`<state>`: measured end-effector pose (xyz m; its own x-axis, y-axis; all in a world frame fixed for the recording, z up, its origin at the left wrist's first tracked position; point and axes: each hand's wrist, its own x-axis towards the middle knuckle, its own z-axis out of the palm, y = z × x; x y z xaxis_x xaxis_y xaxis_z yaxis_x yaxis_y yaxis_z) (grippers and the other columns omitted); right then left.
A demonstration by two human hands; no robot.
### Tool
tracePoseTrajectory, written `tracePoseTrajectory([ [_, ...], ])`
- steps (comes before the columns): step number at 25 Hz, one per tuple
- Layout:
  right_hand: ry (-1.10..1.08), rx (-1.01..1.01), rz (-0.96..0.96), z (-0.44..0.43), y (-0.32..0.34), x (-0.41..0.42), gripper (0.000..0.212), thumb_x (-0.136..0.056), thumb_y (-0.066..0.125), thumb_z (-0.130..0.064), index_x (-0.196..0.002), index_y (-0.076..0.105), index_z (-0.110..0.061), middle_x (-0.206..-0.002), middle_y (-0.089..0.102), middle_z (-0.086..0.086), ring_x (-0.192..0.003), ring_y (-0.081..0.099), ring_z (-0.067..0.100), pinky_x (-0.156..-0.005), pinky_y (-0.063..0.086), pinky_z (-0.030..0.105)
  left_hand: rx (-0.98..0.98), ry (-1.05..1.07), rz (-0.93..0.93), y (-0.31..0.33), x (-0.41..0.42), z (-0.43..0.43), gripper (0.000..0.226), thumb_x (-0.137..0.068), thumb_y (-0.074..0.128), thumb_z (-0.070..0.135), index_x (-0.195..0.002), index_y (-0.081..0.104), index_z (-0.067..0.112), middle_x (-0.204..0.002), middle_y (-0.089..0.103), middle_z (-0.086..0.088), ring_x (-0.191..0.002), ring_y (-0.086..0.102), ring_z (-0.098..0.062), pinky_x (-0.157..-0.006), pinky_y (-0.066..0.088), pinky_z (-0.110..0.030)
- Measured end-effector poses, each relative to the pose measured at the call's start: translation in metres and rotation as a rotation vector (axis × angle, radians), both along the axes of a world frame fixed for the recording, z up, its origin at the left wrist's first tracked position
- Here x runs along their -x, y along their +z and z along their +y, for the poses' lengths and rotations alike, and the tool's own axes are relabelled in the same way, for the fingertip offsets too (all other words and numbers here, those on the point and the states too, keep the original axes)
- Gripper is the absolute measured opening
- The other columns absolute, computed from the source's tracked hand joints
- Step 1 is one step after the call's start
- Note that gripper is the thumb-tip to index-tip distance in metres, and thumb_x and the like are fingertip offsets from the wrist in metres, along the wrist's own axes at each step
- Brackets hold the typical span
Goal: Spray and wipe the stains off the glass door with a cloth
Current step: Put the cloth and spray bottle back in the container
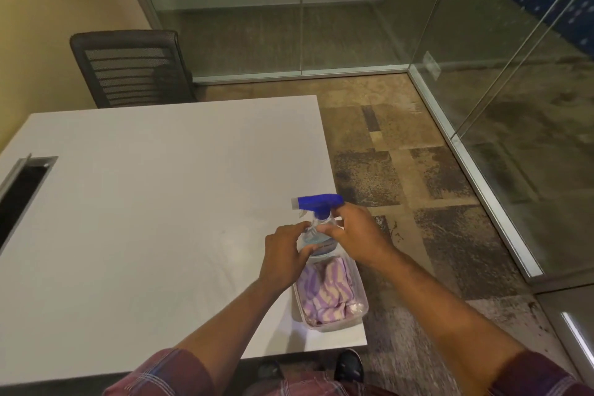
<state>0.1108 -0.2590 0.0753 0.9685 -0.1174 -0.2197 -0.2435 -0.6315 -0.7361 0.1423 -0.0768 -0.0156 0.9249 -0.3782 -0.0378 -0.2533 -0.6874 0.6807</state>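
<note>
Both hands closing on the spray bottle point(316, 235) at the bench point(160, 202) corner: left hand point(284, 255) cupping the body, right hand point(356, 235) at the neck. Cloth point(324, 292) sits in a clear tub point(331, 325) just behind it. Risk — tub's right at the bench edge, a careless lift could knock it off. Glass door point(514, 106) well apart, untouched.

A black mesh chair point(135, 69) is standing just beyond the white table's point(144, 202) far edge, on patterned carpet point(418, 177).

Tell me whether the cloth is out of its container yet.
Not yet. The striped purple cloth lies bunched inside the clear container on the table, untouched; both hands are at the spray bottle.
</note>
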Motion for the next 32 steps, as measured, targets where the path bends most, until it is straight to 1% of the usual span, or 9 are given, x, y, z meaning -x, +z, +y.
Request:
tracePoseTrajectory([
  [5,0.031,-0.014,0.065,0.004,-0.020,-0.007,0.037,-0.099,0.076,-0.021,-0.132,0.066,-0.010,-0.114,0.061,-0.005,-0.110,0.061,0.014,-0.092,0.045,0.028,-0.192,0.046,0.037,-0.011,-0.002,-0.008,0.044,-0.102,0.071,0.041,-0.143,0.067,0.027,-0.143,0.071,-0.001,-0.136,0.059,-0.027,-0.113,0.040,-0.043],
  [8,0.061,-0.024,0.103,0.005,-0.033,-0.006,0.039,-0.099,0.076,-0.023,-0.135,0.066,-0.012,-0.118,0.065,-0.002,-0.116,0.065,0.018,-0.097,0.051,0.030,-0.271,0.055,0.045,-0.014,0.001,-0.008,0.045,-0.102,0.071,0.038,-0.145,0.065,0.028,-0.142,0.071,0.001,-0.138,0.056,-0.027,-0.110,0.038,-0.042],
  [13,0.056,-0.011,0.093,-0.002,-0.042,-0.003,0.045,-0.099,0.075,-0.023,-0.141,0.060,-0.012,-0.135,0.064,0.003,-0.114,0.057,0.011,-0.096,0.044,0.026,-0.318,0.047,0.046,-0.018,-0.001,-0.010,0.043,-0.105,0.065,0.042,-0.147,0.060,0.035,-0.137,0.073,0.004,-0.126,0.064,-0.024,-0.107,0.040,-0.042],
  [17,-0.095,0.051,0.135,-0.014,-0.069,0.019,0.059,-0.104,0.067,-0.029,-0.157,0.045,-0.016,-0.158,0.049,0.003,-0.139,0.053,0.020,-0.107,0.045,0.030,-0.374,0.005,0.060,-0.014,-0.010,-0.011,0.044,-0.107,0.063,0.039,-0.150,0.056,0.033,-0.143,0.070,0.003,-0.128,0.063,-0.023,-0.110,0.038,-0.040],
  [20,-0.202,0.105,0.317,-0.013,-0.092,0.042,0.028,-0.106,0.058,-0.026,-0.133,0.061,-0.019,-0.134,0.067,0.007,-0.115,0.067,0.026,-0.093,0.058,0.038,-0.355,-0.012,0.074,-0.013,-0.014,-0.010,0.046,-0.108,0.061,0.042,-0.152,0.056,0.032,-0.145,0.068,0.003,-0.129,0.062,-0.022,-0.113,0.037,-0.039],
  [22,-0.227,0.107,0.395,-0.009,-0.108,0.055,0.024,-0.104,0.050,-0.015,-0.122,0.064,-0.021,-0.118,0.074,0.010,-0.100,0.071,0.028,-0.087,0.063,0.046,-0.326,-0.025,0.076,-0.014,-0.013,-0.009,0.043,-0.108,0.061,0.042,-0.149,0.059,0.030,-0.142,0.070,0.002,-0.127,0.063,-0.023,-0.110,0.037,-0.038],
  [27,-0.259,0.087,0.409,0.005,-0.135,0.068,0.038,-0.103,0.038,-0.009,-0.131,0.057,-0.027,-0.116,0.073,0.009,-0.102,0.072,0.031,-0.088,0.065,0.046,-0.133,0.032,0.158,-0.023,-0.007,0.005,0.050,-0.103,0.070,0.043,-0.146,0.062,0.020,-0.148,0.066,-0.003,-0.128,0.068,-0.024,-0.113,0.053,-0.039],
  [30,-0.299,0.012,0.401,0.006,-0.146,0.070,0.047,-0.105,0.037,-0.014,-0.147,0.050,-0.030,-0.131,0.070,0.009,-0.114,0.070,0.031,-0.098,0.062,0.045,-0.084,0.051,0.190,-0.027,0.000,0.017,0.049,-0.106,0.067,0.034,-0.151,0.057,0.017,-0.154,0.060,-0.006,-0.137,0.062,-0.026,-0.116,0.051,-0.038],
  [32,-0.342,-0.049,0.397,0.011,-0.135,0.072,0.049,-0.108,0.038,-0.014,-0.155,0.047,-0.026,-0.142,0.066,0.010,-0.125,0.066,0.031,-0.105,0.056,0.039,-0.076,0.042,0.184,-0.031,0.009,0.029,0.058,-0.106,0.058,0.052,-0.154,0.054,0.020,-0.159,0.057,-0.005,-0.142,0.059,-0.027,-0.120,0.050,-0.044],
])
